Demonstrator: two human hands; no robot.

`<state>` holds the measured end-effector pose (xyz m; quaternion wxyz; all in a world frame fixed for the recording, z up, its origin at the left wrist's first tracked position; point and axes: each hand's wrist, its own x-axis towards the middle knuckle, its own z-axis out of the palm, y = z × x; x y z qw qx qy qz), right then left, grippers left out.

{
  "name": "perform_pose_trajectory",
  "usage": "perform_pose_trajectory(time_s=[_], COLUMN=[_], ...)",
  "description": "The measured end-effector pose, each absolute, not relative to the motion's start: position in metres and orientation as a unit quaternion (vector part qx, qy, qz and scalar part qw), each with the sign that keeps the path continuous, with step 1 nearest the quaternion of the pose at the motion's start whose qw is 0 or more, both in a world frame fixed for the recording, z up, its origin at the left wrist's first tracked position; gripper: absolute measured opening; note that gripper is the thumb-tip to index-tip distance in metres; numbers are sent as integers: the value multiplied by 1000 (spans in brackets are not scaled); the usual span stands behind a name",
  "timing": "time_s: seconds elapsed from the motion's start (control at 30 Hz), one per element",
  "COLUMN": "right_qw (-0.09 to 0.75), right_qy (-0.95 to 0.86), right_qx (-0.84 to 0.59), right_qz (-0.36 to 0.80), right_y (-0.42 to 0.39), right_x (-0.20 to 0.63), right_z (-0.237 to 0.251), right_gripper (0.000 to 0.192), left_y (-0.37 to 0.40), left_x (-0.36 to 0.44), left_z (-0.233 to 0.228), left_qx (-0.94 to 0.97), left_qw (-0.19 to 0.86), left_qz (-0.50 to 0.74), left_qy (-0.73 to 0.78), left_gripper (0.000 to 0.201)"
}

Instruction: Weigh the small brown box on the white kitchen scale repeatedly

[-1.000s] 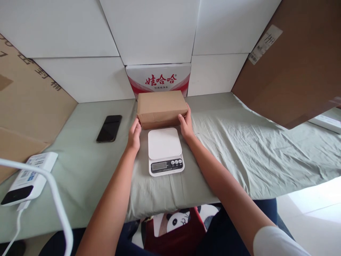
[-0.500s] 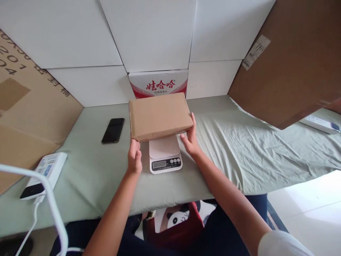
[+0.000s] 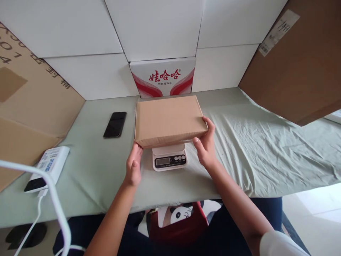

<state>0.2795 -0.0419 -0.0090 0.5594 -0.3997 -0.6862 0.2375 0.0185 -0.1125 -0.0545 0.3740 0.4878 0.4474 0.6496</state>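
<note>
A closed brown cardboard box [image 3: 170, 119] is held between my two hands, over the white kitchen scale [image 3: 169, 161]. My left hand [image 3: 134, 165] grips its near left corner, the fingers partly hidden beneath it. My right hand [image 3: 206, 144] holds the right side, fingers round the edge and thumb near the front bottom. The box covers most of the scale's platform; the dark display and round buttons show in front of it. Whether the box touches the platform, I cannot tell.
On the green cloth [image 3: 90, 177] a black phone [image 3: 115, 124] lies to the left. Farther left is a white power bank [image 3: 48, 169] with a white cable [image 3: 57, 204]. White boxes, a red-and-white carton [image 3: 163, 78] and large cardboard panels [image 3: 301, 64] enclose the table.
The box has come lower and nearer over the scale, hiding more of its platform. Both hands have moved with it, still holding on. The view has shifted slightly.
</note>
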Motion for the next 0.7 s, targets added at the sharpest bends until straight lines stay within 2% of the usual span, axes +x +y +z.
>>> perform_pose_trajectory(time_s=[0.7], right_qw=[540], right_qy=[-687], right_qx=[-447], right_qz=[192], right_y=[-56], right_x=[276], right_z=[0], right_gripper=[59], left_y=[-125], left_x=[21], left_z=[-45], left_qx=[486], left_qw=[355], left_qz=[646], left_qy=[469], left_gripper=[95])
